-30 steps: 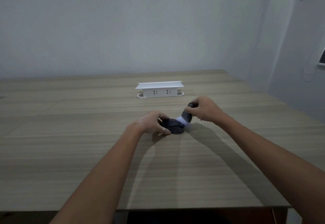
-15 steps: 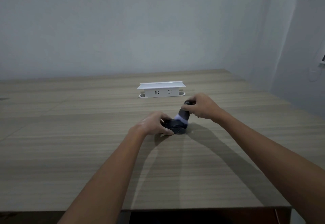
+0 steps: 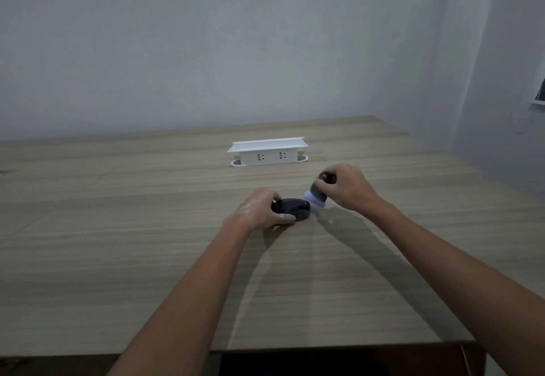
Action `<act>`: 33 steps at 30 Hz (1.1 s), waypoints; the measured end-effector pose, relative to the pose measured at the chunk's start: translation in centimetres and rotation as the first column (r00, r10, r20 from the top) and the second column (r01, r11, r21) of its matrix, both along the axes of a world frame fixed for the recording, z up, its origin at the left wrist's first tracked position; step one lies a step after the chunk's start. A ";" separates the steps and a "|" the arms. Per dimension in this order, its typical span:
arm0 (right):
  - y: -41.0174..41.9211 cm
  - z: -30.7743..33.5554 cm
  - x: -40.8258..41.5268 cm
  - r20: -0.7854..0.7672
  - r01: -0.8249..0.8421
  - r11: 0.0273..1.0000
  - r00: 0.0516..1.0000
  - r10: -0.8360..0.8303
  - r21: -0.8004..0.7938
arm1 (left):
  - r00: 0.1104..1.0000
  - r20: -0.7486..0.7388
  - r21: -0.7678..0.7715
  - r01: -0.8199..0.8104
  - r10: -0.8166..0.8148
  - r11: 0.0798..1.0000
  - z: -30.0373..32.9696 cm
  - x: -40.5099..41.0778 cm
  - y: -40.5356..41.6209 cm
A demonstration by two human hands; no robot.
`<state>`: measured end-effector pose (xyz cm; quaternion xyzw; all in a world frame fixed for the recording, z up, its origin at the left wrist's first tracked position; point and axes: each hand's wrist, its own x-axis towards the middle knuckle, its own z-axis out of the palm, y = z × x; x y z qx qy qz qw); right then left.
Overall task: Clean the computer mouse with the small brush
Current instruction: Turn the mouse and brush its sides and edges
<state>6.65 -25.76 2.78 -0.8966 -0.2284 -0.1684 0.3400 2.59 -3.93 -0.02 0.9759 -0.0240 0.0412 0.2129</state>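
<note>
A dark computer mouse [image 3: 295, 209] lies on the wooden table [image 3: 147, 243], a little past its middle. My left hand [image 3: 259, 209] grips the mouse from its left side and covers part of it. My right hand [image 3: 345, 188] holds a small brush [image 3: 317, 195] with a dark handle and pale bristles, tilted to the left. The bristles sit at the right end of the mouse, touching or almost touching it.
A white socket box [image 3: 268, 153] with a flat lid stands on the table behind the hands. The table's near edge [image 3: 295, 349] runs along the bottom of the view. A grey wall stands behind, and another wall lies to the right.
The brush has swept from the top of the mouse to its right end, with my right hand shifting slightly right. My left hand keeps its hold on the mouse.
</note>
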 end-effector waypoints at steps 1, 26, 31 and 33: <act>0.0 0.1 -0.3 0.018 -0.009 1.000 1.000 0.009 0.015 | 1.000 0.000 -0.011 0.002 -0.002 1.000 0.0 0.0 0.1; -0.6 -1.1 -0.8 0.092 -0.079 0.995 0.992 0.084 -0.054 | 0.999 0.017 -0.196 0.051 -0.048 0.979 -0.5 0.8 0.2; 0.5 -1.0 -1.9 0.029 -0.223 0.972 0.974 0.225 -0.077 | 0.999 0.017 -0.204 0.045 -0.043 0.978 -0.7 1.0 0.3; 0.3 -1.2 -1.2 0.082 -0.103 0.990 0.990 0.111 -0.097 | 0.999 0.020 -0.208 0.045 -0.042 0.977 -0.8 1.0 0.2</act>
